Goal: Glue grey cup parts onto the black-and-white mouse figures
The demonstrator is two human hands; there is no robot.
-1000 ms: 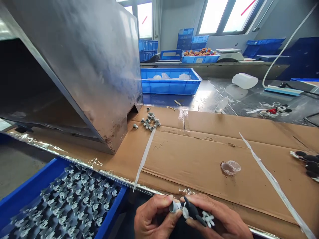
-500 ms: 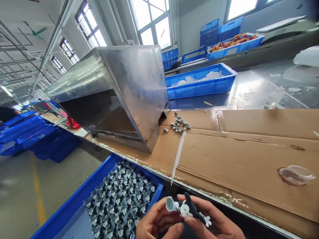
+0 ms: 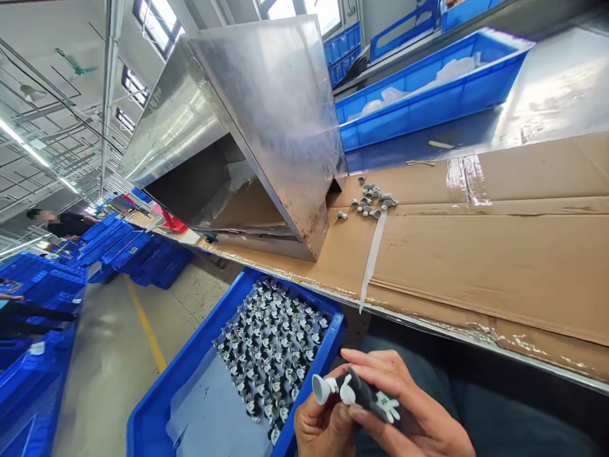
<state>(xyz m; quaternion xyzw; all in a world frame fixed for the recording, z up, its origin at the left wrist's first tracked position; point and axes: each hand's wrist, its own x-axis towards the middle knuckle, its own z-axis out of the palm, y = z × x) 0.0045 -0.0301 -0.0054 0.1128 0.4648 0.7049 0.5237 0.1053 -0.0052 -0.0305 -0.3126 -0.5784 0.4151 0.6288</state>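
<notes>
Both hands are closed around one small black, white and grey figurine [image 3: 360, 389] at the bottom of the view. My left hand [image 3: 323, 424] grips its left side, where a grey cup-shaped piece sticks out. Round the dark body on the other side curl the fingers of my right hand [image 3: 413, 406]; a white gloved hand of the figurine shows beneath them. Just left of my hands is a blue tray [image 3: 190, 374] with rows of similar figurines [image 3: 273, 336] on a pale sheet. Several small grey cup-shaped pieces [image 3: 373, 200] lie loosely on the cardboard.
A cardboard-covered bench [image 3: 476, 254] runs to the right. On it stands a metal hood [image 3: 280, 120] with an open front. Behind lies a blue bin [image 3: 428, 105] holding clear plastic. Stacked blue crates [image 3: 133, 247] and people [image 3: 71, 222] are at the far left.
My view has swung left and down, bringing more of the tray and floor into sight. The figurine has turned in my hands, with its white gloved hand now facing me.
</notes>
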